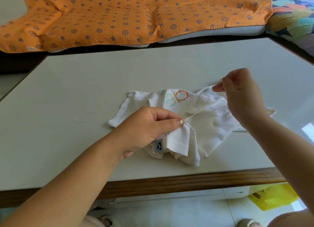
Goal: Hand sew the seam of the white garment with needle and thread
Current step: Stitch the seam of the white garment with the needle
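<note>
Stitching midway: white garment [212,128] lies crumpled near the front edge of the table [85,91]. Left hand [146,130] pinches its gathered seam. Right hand [241,94], raised above the table with fingers curled, holds thread [200,110] taut. Needle indiscernible; the seam looks unfinished.

Table [119,77]: pale, smooth top, with a dark wooden edge along the near side. Beyond its far edge, an orange quilted cover [129,16] printed with blue stars and wheel motifs is draped, creased, over a light grey seat cushion [220,33]; a small label shows at the cover's lower left hem. At the upper right, just beside the cover, is a multicoloured patterned fabric [292,14]. Below the table's near right corner, a yellow plastic bag [273,199] lies crumpled on the light tiled floor [186,209].
</note>
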